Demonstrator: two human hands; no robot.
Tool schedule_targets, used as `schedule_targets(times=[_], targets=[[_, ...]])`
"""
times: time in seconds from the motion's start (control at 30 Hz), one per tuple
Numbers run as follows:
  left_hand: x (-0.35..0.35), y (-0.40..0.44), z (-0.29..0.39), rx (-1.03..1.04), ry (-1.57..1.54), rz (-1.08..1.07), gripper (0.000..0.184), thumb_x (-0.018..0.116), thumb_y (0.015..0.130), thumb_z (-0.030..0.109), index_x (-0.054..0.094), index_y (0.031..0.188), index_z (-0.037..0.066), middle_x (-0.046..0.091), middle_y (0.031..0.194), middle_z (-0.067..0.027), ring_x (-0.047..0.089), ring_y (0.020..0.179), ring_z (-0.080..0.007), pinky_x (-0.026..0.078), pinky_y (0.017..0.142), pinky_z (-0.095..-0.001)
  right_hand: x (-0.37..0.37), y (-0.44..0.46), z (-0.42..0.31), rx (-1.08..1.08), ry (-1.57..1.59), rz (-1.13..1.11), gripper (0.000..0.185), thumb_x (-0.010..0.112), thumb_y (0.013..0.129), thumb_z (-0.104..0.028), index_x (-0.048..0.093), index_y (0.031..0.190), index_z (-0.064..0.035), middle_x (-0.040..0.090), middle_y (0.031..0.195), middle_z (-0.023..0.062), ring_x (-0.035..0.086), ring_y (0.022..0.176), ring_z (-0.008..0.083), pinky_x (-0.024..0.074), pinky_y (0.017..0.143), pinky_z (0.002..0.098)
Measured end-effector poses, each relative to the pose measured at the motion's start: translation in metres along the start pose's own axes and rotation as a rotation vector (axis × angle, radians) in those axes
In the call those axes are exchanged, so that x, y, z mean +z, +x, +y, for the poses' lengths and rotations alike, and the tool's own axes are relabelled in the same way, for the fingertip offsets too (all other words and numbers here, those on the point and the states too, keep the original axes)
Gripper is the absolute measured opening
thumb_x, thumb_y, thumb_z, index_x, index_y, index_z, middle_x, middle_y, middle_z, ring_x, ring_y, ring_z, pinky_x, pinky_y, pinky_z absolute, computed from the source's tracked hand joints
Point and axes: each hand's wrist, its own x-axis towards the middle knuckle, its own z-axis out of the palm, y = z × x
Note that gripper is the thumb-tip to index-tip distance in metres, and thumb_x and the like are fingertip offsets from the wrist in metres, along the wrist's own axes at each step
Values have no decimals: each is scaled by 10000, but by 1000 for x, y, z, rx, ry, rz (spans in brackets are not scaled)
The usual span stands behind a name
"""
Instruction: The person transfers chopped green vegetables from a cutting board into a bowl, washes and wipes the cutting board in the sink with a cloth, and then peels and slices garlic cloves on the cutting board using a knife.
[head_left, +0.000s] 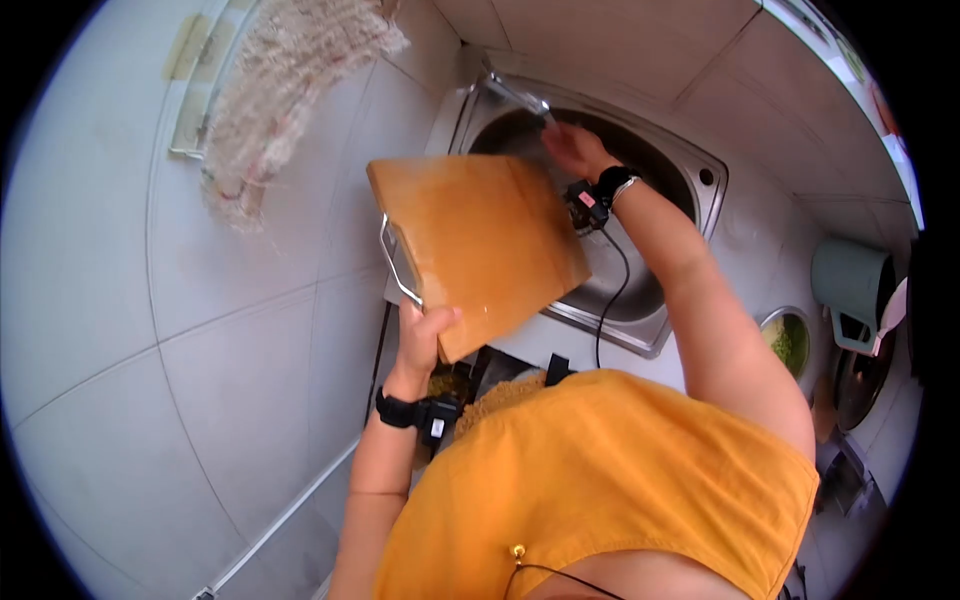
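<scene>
A wooden cutting board (485, 240) with a metal handle (398, 262) on its left edge is held tilted over the near left part of the steel sink (640, 335). My left hand (422, 335) grips its lower left corner, thumb on the upper face, the other fingers mostly hidden behind it. My right hand (578, 150) is over the basin just below the end of the faucet (515, 92), beyond the board's far right corner. Its fingers are blurred, and I cannot tell whether they touch the faucet.
A shaggy cloth (290, 100) hangs from a wall rack (190, 110) at the left. Right of the sink are a bowl with green contents (786, 340) and a grey-green jug (850, 275). A black cable (612, 320) runs from my right wrist device (585, 206).
</scene>
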Motion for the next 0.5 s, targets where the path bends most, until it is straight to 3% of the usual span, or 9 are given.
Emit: schedule_targets(times=[0.1, 0.13, 0.17, 0.2, 0.27, 0.3, 0.4, 0.47, 0.5], targets=[[-3, 4, -5, -62, -52, -20, 361, 552, 790, 70, 502, 1126, -53, 582, 1029, -103, 564, 936, -169, 452, 797, -286, 7, -49, 32, -165, -579, -222, 226, 483, 917, -186, 593, 972, 3, 628, 929, 109, 609, 889, 224, 508, 767, 305], [1, 4, -3, -61, -52, -23, 361, 552, 790, 70, 502, 1126, -53, 582, 1029, -103, 564, 936, -169, 452, 797, -286, 19, -79, 45, -483, -1164, -306, 266, 470, 921, -195, 584, 1051, 7, 639, 959, 121, 608, 915, 236, 492, 787, 328], [9, 5, -1, -51, -113, 28, 349, 550, 823, 97, 499, 1135, -51, 578, 1047, -103, 562, 951, -169, 451, 813, -292, 36, -121, 60, -657, -1183, -369, 324, 446, 936, -235, 557, 1137, -6, 621, 1068, 144, 587, 971, 262, 458, 845, 338], [14, 6, 1, -44, -175, 77, 341, 548, 856, 124, 495, 1145, -49, 574, 1064, -104, 559, 967, -170, 449, 830, -298, 64, -176, 71, -518, -1018, -449, 387, 420, 948, -280, 509, 1213, -13, 543, 1203, 192, 520, 1102, 302, 393, 945, 349], [18, 9, 2, -29, -206, 70, 346, 542, 874, 145, 489, 1158, -45, 566, 1086, -104, 555, 982, -172, 443, 850, -302, 80, -225, 94, -781, -1318, -680, 502, 359, 955, -360, 375, 1334, -31, 313, 1410, 192, 252, 1332, 319, 209, 1078, 436], [19, 9, 2, -9, -240, 69, 351, 537, 892, 165, 483, 1171, -42, 559, 1108, -104, 550, 997, -174, 437, 871, -306, 97, -257, 93, -707, -1461, -724, 544, 345, 950, -396, 300, 1384, -71, 228, 1460, 154, 181, 1360, 310, 158, 1079, 509], [13, 10, -5, -64, -253, 85, 368, 532, 893, 169, 469, 1192, -35, 544, 1141, -107, 541, 1024, -179, 425, 892, -307, 93, -268, 101, -792, -1636, -836, 563, 346, 944, -413, 250, 1411, -115, 196, 1478, 120, 160, 1370, 299, 142, 1071, 543], [14, 7, -4, -41, -283, 111, 397, 526, 878, 140, 430, 1221, -35, 532, 1157, -123, 539, 1042, -201, 424, 907, -323, 55, -232, 85, -706, -1699, -617, 581, 294, 941, -470, 236, 1423, -152, 193, 1484, 100, 168, 1369, 293, 123, 1073, 536], [6, 2, -7, -24, -276, 152, 420, 523, 864, 126, 409, 1235, -35, 526, 1164, -133, 536, 1052, -213, 425, 912, -333, 19, -199, 81, -790, -1841, -449, 549, 316, 944, -408, 266, 1413, -127, 218, 1475, 116, 167, 1367, 299, 130, 1069, 496]])
